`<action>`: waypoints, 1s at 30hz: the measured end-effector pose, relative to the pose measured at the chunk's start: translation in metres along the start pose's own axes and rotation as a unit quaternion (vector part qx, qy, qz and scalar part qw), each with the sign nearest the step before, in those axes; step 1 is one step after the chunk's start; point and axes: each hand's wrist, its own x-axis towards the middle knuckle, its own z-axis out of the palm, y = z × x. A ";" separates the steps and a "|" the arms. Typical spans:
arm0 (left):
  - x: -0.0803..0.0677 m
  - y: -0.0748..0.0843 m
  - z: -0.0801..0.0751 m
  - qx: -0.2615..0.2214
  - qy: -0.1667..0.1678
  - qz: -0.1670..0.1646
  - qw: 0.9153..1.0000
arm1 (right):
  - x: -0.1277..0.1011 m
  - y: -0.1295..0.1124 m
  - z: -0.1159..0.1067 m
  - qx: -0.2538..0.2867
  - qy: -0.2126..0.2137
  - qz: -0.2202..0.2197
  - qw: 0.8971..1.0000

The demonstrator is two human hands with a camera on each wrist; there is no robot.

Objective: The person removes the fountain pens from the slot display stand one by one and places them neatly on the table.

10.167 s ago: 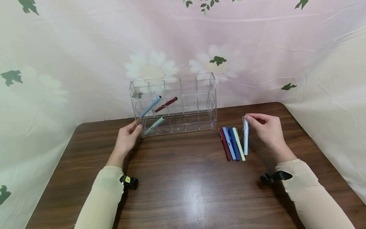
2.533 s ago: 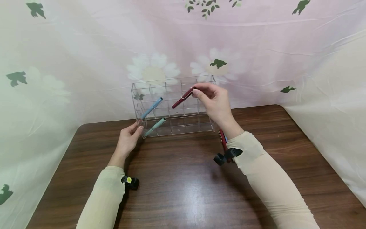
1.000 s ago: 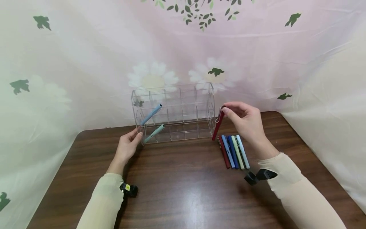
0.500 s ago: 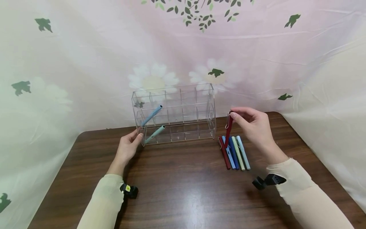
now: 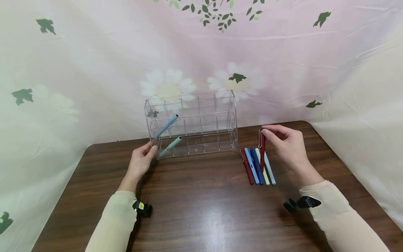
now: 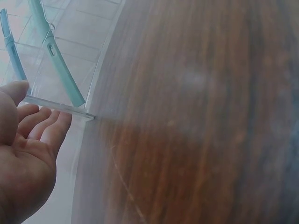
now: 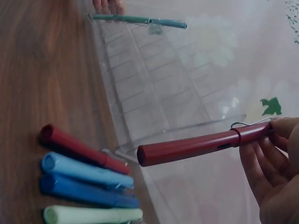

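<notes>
My right hand pinches a dark red pen near its clip end, the other end pointing down. That pen overlaps a row of pens on the table: a second dark red pen, a blue pen, a dark blue pen, a pale green pen and a light blue pen. With thumb and fingers, my left hand grips the left side of a clear, tiered pen holder. A blue pen and a mint green pen lean in its left compartments.
The brown wooden table carries everything. Directly behind the holder hangs a pale flowered cloth, which also covers both sides. Black cameras sit on both wrists, the right camera low over the table.
Earlier, my right hand laid the light blue pen beside the row, then took a dark red pen from the holder. It has carried that pen right, over the row. My left hand stays on the holder.
</notes>
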 end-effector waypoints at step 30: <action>-0.002 0.004 -0.001 0.009 0.002 -0.003 1.000 | -0.004 0.069 -0.020 -0.151 -0.061 0.062 0.985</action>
